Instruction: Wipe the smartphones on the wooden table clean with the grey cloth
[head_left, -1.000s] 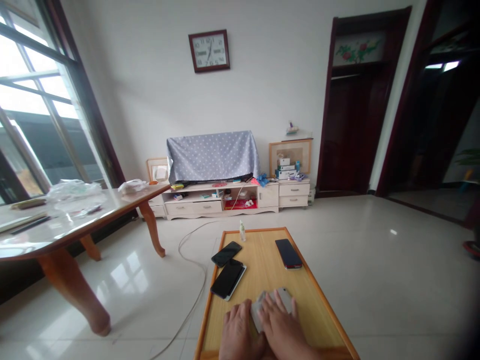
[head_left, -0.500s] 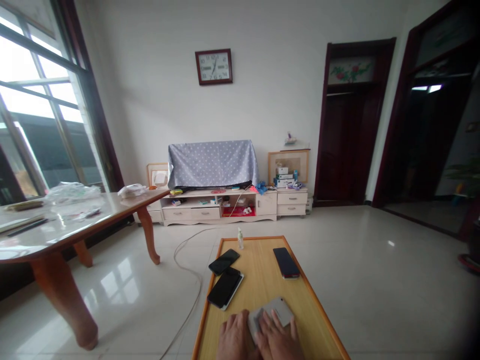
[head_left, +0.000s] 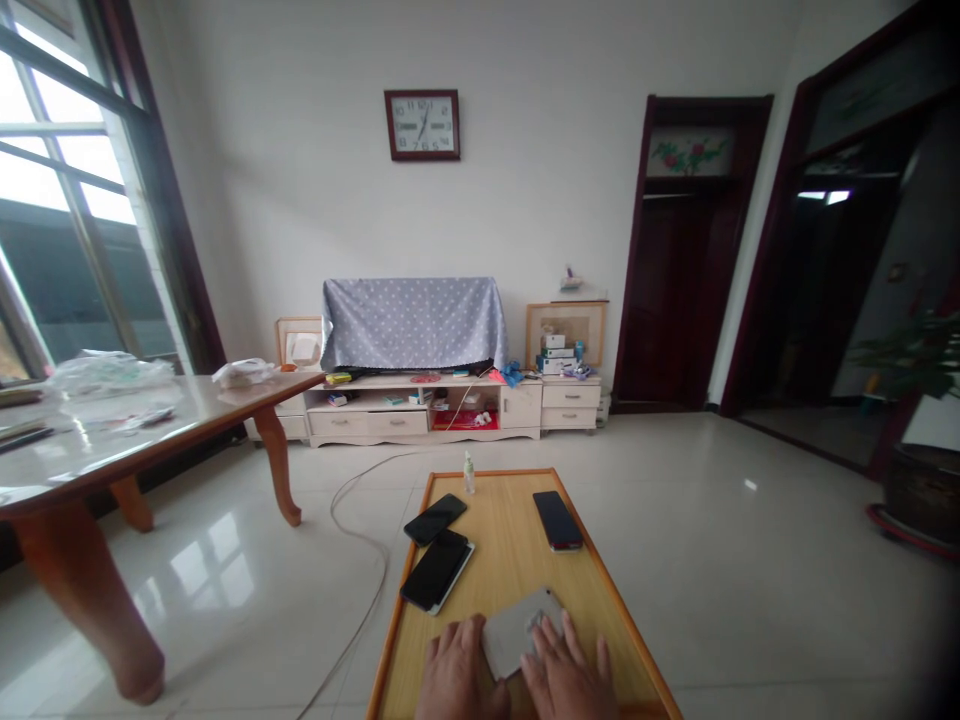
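Standing beyond gray dvc (head_left: 508, 637): clr btl (head_left: 469, 478)

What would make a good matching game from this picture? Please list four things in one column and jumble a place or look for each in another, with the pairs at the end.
Things
1. Clock
2. Bottle
3. Cloth
4. Silver device

Places or looks
A. Partly covered by the right hand
B. Blue-grey with pale dots
C. Standing by the far edge of the small table
D. Hung on the wall

Right pairs
1-D, 2-C, 3-B, 4-A
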